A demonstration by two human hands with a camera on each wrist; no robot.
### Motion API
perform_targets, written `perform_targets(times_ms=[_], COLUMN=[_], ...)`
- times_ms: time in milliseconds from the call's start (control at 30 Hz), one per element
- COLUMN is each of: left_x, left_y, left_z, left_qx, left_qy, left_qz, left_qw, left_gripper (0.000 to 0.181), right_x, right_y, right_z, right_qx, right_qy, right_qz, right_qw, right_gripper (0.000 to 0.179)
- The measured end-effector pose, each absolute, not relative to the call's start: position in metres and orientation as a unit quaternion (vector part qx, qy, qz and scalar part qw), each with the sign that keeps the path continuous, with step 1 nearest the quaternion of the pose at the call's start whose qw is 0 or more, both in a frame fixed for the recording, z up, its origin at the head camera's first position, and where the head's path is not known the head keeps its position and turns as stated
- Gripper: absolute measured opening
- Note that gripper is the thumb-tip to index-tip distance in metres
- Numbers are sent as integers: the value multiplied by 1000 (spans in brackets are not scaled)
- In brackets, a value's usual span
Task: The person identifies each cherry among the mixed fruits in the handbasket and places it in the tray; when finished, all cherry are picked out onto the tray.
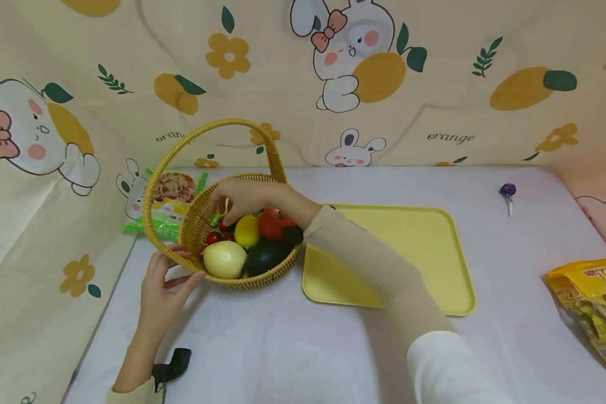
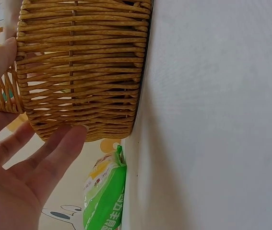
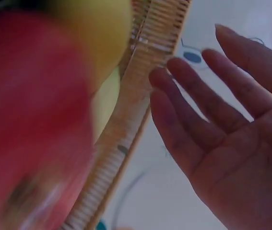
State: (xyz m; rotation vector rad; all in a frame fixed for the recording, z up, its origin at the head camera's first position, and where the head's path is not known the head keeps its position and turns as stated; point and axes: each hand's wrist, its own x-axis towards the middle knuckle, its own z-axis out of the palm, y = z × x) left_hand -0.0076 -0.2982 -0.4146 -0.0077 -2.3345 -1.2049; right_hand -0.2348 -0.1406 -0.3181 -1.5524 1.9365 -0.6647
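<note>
A wicker basket [image 1: 255,283] with a tall arched handle holds several fruits. Among them are a pale yellow-green round fruit [image 1: 225,259], a lemon [image 1: 247,231], a red fruit [image 1: 272,223], a dark green oval fruit [image 1: 267,258] and red cherries [image 1: 214,238] with a green stem. My left hand [image 1: 164,286] grips the basket's rim near the handle's foot, thumb at the rim and fingers along the woven side [image 2: 83,72]. Over the cherries inside the basket hangs my right hand [image 1: 239,197], fingers pointing down. In the right wrist view its fingers [image 3: 188,115] are loosely bent with nothing between them.
A yellow tray [image 1: 434,258] lies right of the basket, under my right forearm. Green snack packages [image 1: 166,224] stand behind the basket at left. A purple lollipop [image 1: 508,191] lies far right, and a yellow snack bag [image 1: 596,303] at the right edge. Patterned cloth walls enclose the table.
</note>
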Motion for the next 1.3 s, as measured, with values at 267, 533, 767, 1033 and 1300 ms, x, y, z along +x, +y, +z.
perform_targets(times_ms=[267,533,767,1033,1300], left_x=[-3,-5,-6,-5,-4], left_y=[-304,-283,-279,-280,-282], left_z=[-412,-396,-395,-395,-393], left_qx=[2,-8,-9,-20,-15], left_qy=[-863,-863,-867,-869,-871], left_qz=[-438,-437,-431,-421,-415], left_qw=[253,252,251,260,261], left_gripper=[49,43,43,44,45], right_x=[-226,-241,-245,-243,-245], right_y=[-203,-208,-210,-212,-214], right_z=[-321,-335,-353,-356,-359], right_qx=[-559,-507,-488,-469,-505], right_qy=[707,708,686,686,693], right_qz=[-228,-203,-224,-218,-183], right_qw=[368,448,491,512,481], right_gripper=[37,33,36,40,42])
